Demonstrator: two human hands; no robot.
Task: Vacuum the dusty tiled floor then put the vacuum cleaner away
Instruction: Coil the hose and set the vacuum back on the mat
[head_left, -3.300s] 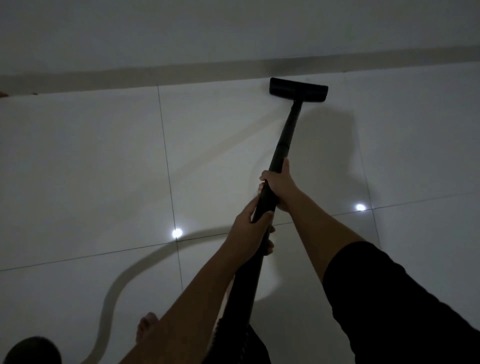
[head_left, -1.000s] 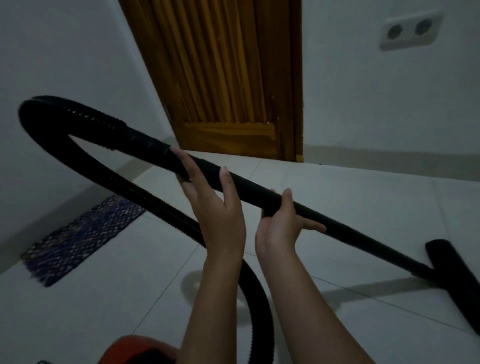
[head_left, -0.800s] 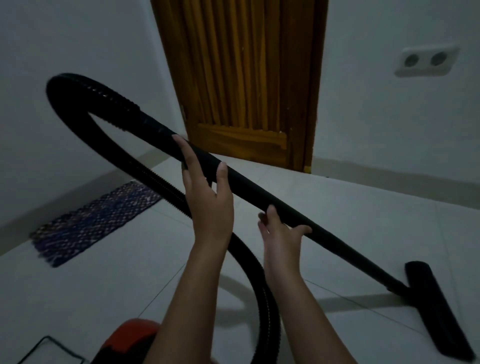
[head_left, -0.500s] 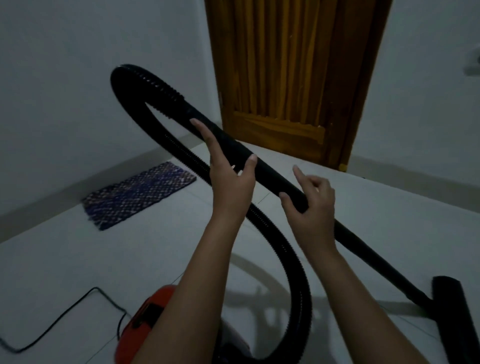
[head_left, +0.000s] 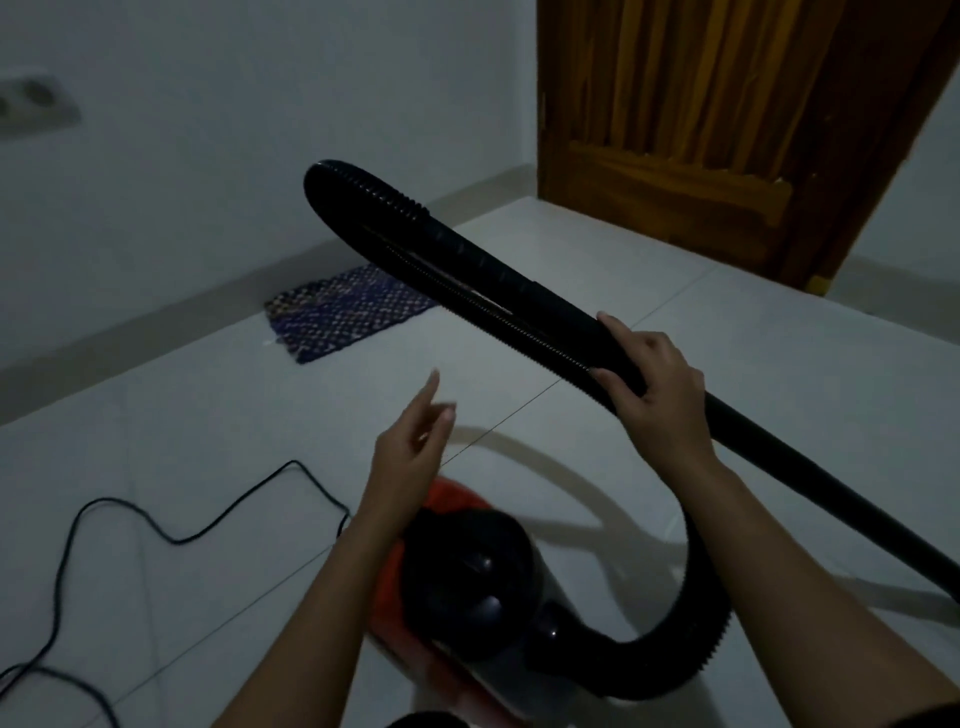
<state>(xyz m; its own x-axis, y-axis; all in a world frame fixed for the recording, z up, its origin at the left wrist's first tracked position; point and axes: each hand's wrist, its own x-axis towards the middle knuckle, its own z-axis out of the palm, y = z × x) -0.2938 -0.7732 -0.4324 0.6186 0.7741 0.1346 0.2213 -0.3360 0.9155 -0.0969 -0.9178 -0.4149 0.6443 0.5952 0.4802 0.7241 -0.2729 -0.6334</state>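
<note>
Because only the right hand carries the long black rigid plastic wand, the load looks lopsided. The wand slants from the middle of the frame off its lower right edge, and its floor head is out of view. A loose grip could let that far end drop or swing toward the brown wooden door at upper right.

The black ribbed flexible hose is folded back on itself and lies along the wand. It arches to a tight bend at upper centre, then loops down to the orange-and-black canister vacuum body. Being springy, it may pop free and unfold if the fingers slip. The body sits on the white tiled floor at lower centre, under the forearms.

A thin black power cord snakes over the tiles at lower left, where a foot could catch it. Its plug end is not visible.

The right hand reaches up from lower right, thumb over the top and fingers curled beneath, clasping the wand. In this dim light I cannot be sure the hose is inside that clasp too. The left hand hangs in mid-air above the vacuum body. Its fingers are loose and pointing up, touching nothing.
</note>
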